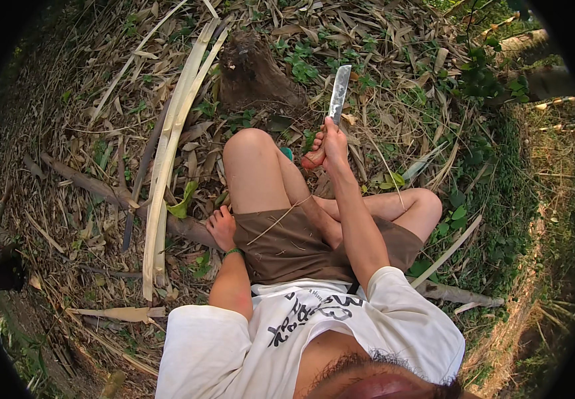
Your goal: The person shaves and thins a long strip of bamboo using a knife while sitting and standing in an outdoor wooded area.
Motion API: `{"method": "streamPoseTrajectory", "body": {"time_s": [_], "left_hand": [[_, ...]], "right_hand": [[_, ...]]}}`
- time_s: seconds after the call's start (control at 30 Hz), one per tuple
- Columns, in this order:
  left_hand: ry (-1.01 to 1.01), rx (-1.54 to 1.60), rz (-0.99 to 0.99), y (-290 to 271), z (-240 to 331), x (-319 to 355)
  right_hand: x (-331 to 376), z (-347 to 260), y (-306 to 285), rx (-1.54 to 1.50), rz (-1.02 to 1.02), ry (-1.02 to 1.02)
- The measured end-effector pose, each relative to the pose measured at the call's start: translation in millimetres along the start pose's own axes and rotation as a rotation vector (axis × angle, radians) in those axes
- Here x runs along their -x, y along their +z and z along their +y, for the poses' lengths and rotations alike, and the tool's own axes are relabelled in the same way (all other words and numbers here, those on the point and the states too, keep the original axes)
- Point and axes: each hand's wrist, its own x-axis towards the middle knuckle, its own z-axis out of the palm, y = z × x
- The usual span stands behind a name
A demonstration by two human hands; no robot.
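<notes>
My right hand [331,143] is closed around the reddish wooden handle of a machete [340,94]. Its broad, worn metal blade points up and away, over the leaf litter beyond my crossed legs. Beside my thigh, my left hand [222,228] rests at a thick branch [191,231] with its fingers apart and nothing visible in them. Long pale split strips, apparently bamboo [176,126], lie to the left of that hand, crossing over the branch. A small teal object [287,153] shows partly behind my raised knee.
A dark stump [254,76] stands ahead of my knees. A thin pale strip [128,70] lies at the far left, and a short flat piece [118,312] lies near left. At right are another strip [450,251], a cut branch [463,293] and green plants. Dry leaves cover the ground.
</notes>
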Motion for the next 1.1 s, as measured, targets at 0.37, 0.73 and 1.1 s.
{"method": "streamPoseTrajectory", "body": {"time_s": [0.37,0.73,1.1], "left_hand": [[0.001,-0.01,0.072,0.1,-2.2,-2.3],[-0.002,0.007,0.084,1.6,-3.1,-1.8],[-0.028,0.104,0.037,-3.4,-1.1,-1.9]], "right_hand": [[-13.6,-7.5,-4.6,0.152,-0.243,0.36],[-16.9,-16.7,-14.0,0.642,-0.237,0.078],[-15.4,15.8,-79.5,1.305,0.147,-0.337]]}}
